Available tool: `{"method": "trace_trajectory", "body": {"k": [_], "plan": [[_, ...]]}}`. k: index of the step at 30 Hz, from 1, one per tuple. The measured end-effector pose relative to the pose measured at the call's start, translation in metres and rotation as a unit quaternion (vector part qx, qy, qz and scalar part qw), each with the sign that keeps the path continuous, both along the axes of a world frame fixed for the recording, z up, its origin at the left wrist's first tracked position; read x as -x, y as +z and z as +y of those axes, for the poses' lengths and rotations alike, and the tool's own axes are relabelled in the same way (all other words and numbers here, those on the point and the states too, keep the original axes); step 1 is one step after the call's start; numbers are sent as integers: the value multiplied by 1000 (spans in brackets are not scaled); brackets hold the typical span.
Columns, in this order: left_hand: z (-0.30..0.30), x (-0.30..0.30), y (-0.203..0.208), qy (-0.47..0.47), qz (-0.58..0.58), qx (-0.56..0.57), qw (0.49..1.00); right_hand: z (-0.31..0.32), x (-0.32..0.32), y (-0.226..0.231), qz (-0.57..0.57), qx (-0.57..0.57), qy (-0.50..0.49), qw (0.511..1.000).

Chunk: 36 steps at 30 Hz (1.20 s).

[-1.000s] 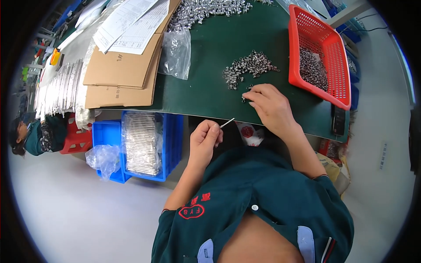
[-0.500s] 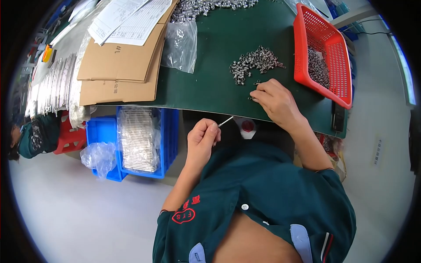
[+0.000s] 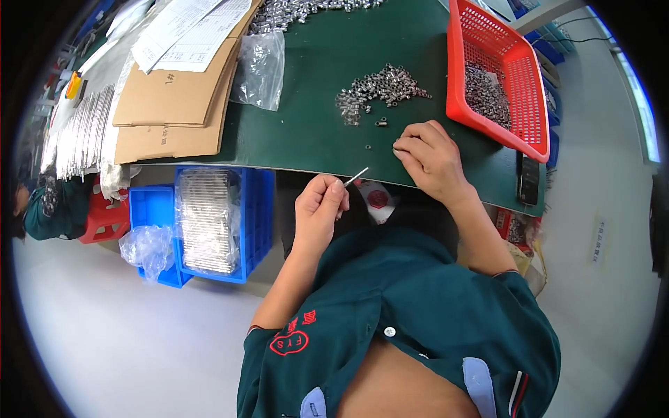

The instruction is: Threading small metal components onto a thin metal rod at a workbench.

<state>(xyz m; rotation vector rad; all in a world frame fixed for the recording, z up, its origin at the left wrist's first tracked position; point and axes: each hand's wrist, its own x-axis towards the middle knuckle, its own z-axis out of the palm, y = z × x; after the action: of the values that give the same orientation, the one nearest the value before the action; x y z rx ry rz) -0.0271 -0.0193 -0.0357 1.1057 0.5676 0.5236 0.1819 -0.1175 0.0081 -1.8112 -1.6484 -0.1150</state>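
I find the rod in the left hand, pinched between thumb and curled fingers, its bare end jutting up and to the right across the table's near edge. I'd judge the grip is kept well back to leave that end free; I can't tell whether it touches the edge.

From my view the right hand is bent over the table, fingers drawn together and tips low by the surface. Whether something sits between them I can't tell; the fingers hide it. It looks braced there to handle small things.

One loose ring lies just left of those fingertips, and a couple of pieces lie beyond, apart from the pile of small metal rings. I take the pile to be spread there for easy reach.

Farther right, the red basket holds more small metal parts, its walls likely keeping them from scattering. To the left are a clear bag and flat cardboard with papers on top. Below, a blue crate holds rods in plastic, lined up side by side, probably for tidiness.
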Motion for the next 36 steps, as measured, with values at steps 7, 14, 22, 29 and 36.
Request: {"method": "trace_trajectory", "body": {"k": [7,14,22,29,36], "plan": [[-16,-10,-2,17,-6,3,1000,-5,0,-3,21,-3,-10,1000],[-20,-13,3,39,6,3,999,-19,-3,1,61,10,-24,998],[-22,-21,9,42,-5,16,999,-21,-1,3,81,-3,-14,997],[-25,-25,7,30,-15,32,999,-17,7,-2,52,-20,11,998],[-27,-24,5,23,-4,35,999,-20,6,-5,37,-19,18,999]]}}
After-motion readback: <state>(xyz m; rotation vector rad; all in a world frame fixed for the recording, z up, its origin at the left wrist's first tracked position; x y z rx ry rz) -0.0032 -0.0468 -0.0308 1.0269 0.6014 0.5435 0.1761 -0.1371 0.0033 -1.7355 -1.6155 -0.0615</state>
